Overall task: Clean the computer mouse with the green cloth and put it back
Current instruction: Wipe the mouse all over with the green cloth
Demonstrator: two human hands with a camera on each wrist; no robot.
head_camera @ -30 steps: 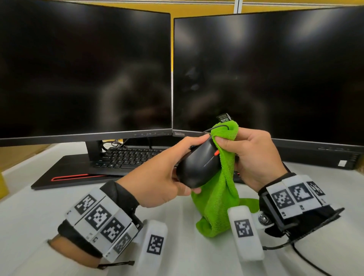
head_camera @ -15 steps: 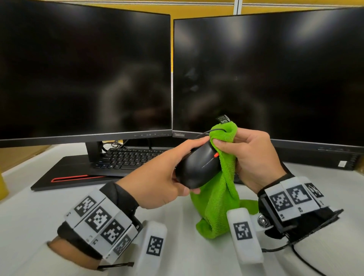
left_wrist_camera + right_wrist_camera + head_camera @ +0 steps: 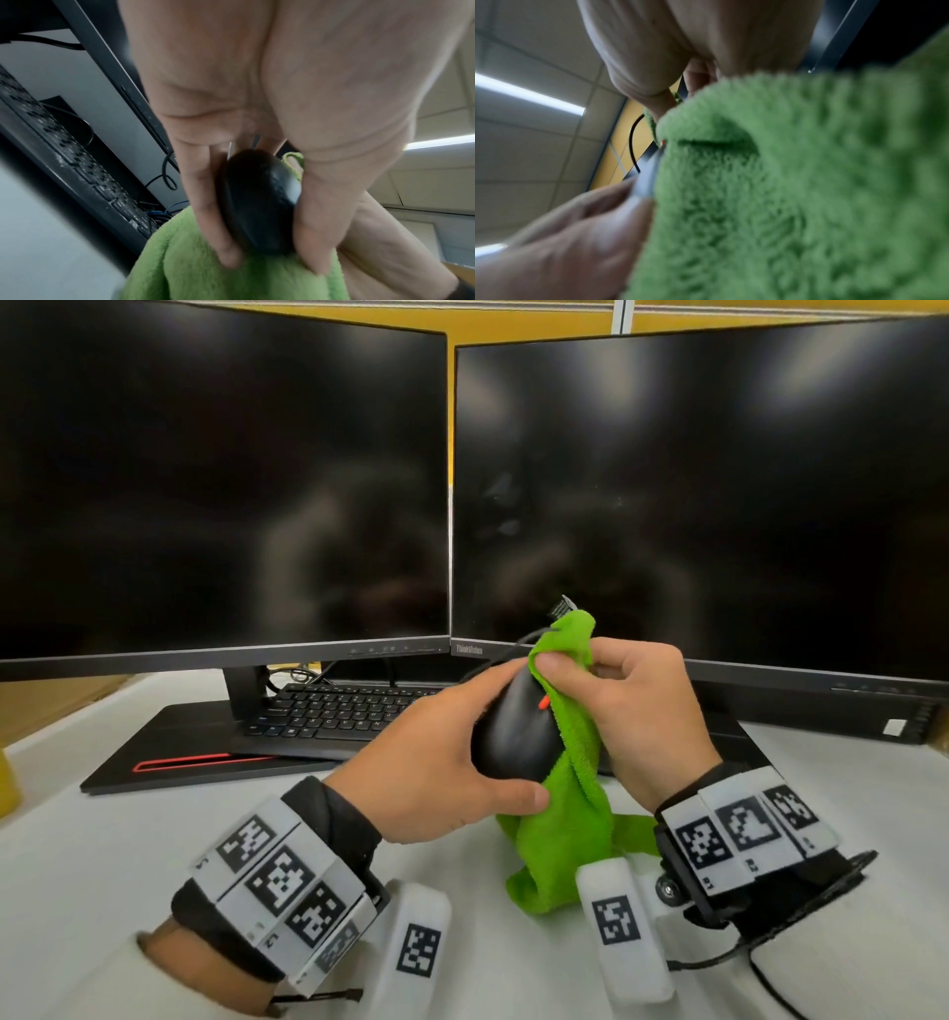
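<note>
My left hand grips a black wired computer mouse above the desk, thumb under its rear and fingers along its far side. The left wrist view shows the mouse clamped between thumb and fingers. My right hand holds the green cloth bunched against the mouse's right side and front; its thumb presses a fold of cloth onto the front, by the red scroll wheel. The rest of the cloth hangs down toward the desk. Green cloth fills most of the right wrist view.
Two dark monitors stand close behind the hands. A black keyboard lies under the left monitor on a black base with a red stripe. White desk lies below. The mouse cable loops up behind the cloth.
The right thumb with the cloth has slid a little forward along the mouse's front. The left hand and mouse have stayed almost in place.
</note>
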